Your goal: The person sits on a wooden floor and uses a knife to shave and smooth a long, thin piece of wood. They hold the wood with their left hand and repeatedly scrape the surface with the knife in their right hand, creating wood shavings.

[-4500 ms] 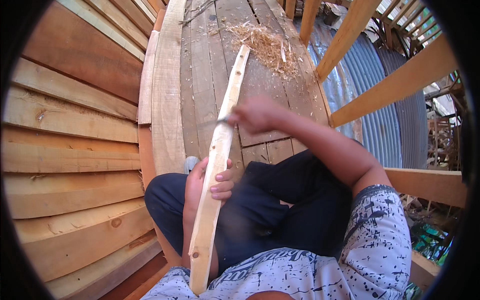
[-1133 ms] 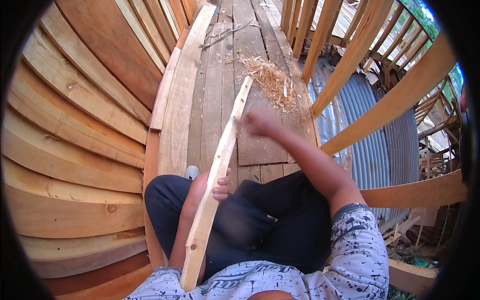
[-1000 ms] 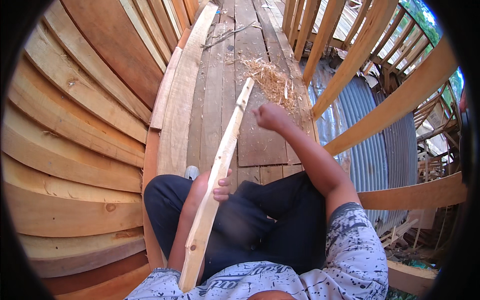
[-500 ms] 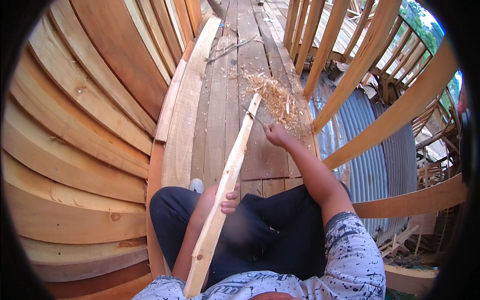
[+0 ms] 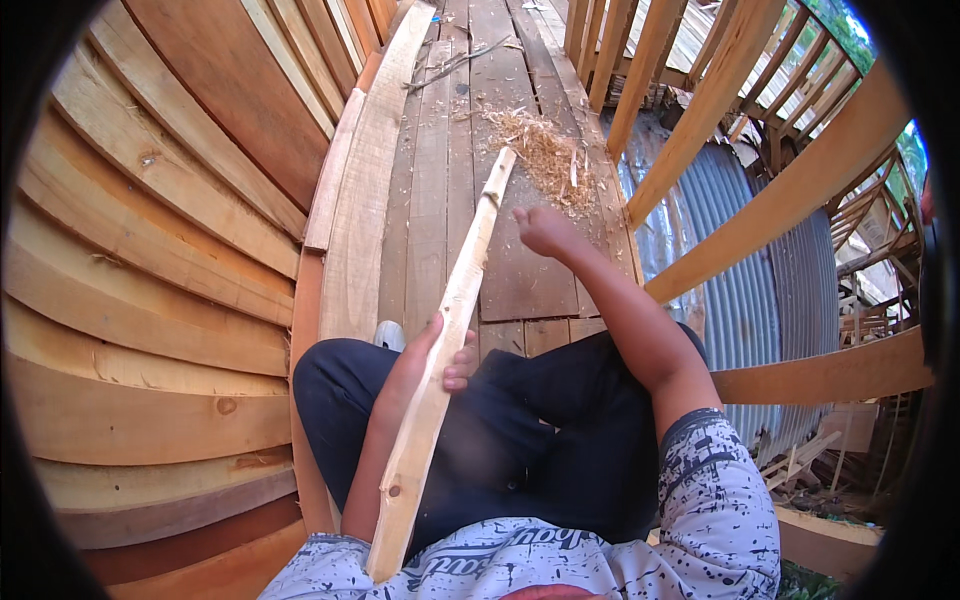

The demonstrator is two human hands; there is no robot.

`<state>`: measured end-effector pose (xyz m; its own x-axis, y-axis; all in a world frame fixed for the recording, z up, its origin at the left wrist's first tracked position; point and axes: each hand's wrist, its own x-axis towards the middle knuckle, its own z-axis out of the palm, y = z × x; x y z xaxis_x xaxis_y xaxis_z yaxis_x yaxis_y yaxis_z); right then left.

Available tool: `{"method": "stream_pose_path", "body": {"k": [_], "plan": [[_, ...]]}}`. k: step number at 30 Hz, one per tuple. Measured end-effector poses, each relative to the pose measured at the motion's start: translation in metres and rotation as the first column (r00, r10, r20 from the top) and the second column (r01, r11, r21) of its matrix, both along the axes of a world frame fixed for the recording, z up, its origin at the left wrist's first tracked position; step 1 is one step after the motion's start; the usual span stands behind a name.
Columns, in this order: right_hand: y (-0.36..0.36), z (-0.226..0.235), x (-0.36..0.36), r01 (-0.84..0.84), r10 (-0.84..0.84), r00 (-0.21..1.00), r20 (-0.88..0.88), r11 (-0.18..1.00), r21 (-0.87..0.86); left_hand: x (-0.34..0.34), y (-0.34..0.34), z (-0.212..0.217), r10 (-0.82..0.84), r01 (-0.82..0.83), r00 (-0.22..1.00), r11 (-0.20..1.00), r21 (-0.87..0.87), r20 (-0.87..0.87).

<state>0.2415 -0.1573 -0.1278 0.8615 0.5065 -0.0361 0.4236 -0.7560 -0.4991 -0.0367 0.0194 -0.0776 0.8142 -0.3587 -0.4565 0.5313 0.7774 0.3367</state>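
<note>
A long, pale strip of wood [image 5: 440, 370] slants up from my lap, with a knot near its low end and a narrower far end. My left hand [image 5: 425, 360] is wrapped round its lower middle, fingers curled over the right edge. My right hand [image 5: 548, 232] is a closed fist just right of the strip's far part. In it is a thin-bladed knife, seen so nearly edge-on that the blade is hard to make out. A small dark curl or notch [image 5: 490, 197] shows on the strip near its far end.
Curled wood shavings [image 5: 545, 160] lie on the plank floor [image 5: 430, 200] beyond my hands. Upright boards [image 5: 160, 330] line the left side, with a long plank [image 5: 370, 200] at their foot. Wooden railing posts [image 5: 770, 240] stand at right, above corrugated metal sheets [image 5: 735, 270]. A thin stick [image 5: 460, 62] lies farther off.
My right hand has moved slightly away and left, and the knife blade that crossed the strip now hardly shows. The strip's far end has shifted a little farther away; my left hand still grips it.
</note>
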Motion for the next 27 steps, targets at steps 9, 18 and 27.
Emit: {"method": "stream_pose_path", "body": {"k": [9, 18, 27], "plan": [[0.004, 0.092, -0.115, -0.534, 0.534, 0.843, 0.059, 0.845, -0.026, -0.003, 0.002, 0.003, 0.06, -0.058, 0.998, 0.987, 0.152, -0.013], [-0.001, 0.043, -0.062, -0.376, 0.372, 0.916, 0.151, 0.927, 0.001, 0.003, -0.001, -0.001, 0.096, -0.094, 0.995, 0.995, 0.04, -0.037], [-0.003, 0.046, -0.052, -0.445, 0.446, 0.867, 0.222, 0.894, -0.058, 0.005, -0.004, 0.016, 0.137, -0.154, 0.981, 0.98, -0.123, -0.133]]}}
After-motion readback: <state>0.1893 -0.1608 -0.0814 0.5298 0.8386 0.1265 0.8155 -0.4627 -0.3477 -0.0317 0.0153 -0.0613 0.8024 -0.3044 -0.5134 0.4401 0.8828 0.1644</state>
